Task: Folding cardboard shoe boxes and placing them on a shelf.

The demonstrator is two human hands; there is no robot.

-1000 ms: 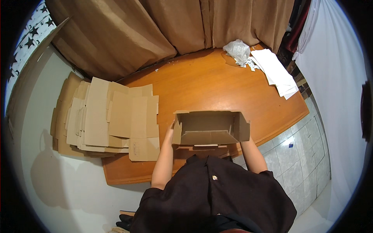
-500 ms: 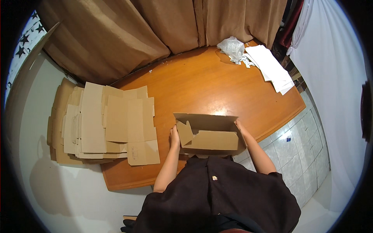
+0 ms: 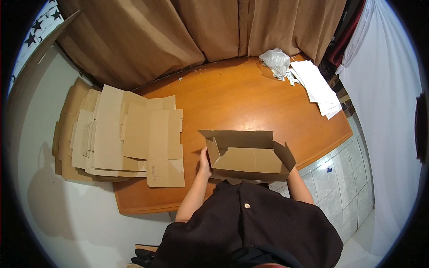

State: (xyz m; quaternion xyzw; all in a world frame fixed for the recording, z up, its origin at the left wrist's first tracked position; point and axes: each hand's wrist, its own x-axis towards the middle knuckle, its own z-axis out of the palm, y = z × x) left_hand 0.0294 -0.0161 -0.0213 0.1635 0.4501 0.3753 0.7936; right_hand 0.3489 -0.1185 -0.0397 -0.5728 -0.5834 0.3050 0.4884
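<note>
A brown cardboard box, partly folded up, is held in front of my body near the table's front edge. Its top faces up unclosed, and a side flap sticks out at the right. My left hand grips the box's left end, with its fingertips partly hidden against the panel. At the right end my right hand holds the box from the outside and below; most of its fingers are hidden by the cardboard.
Flattened cardboard boxes lie stacked on the left of the wooden table. A clear plastic bag with small white pieces sits at the back right, beside white paper sheets. A brown curtain hangs behind the table.
The right end flap of the box has swung outward, and the near panel now leans differently. My right hand has moved down and toward me along that end. The left hand keeps hold.
</note>
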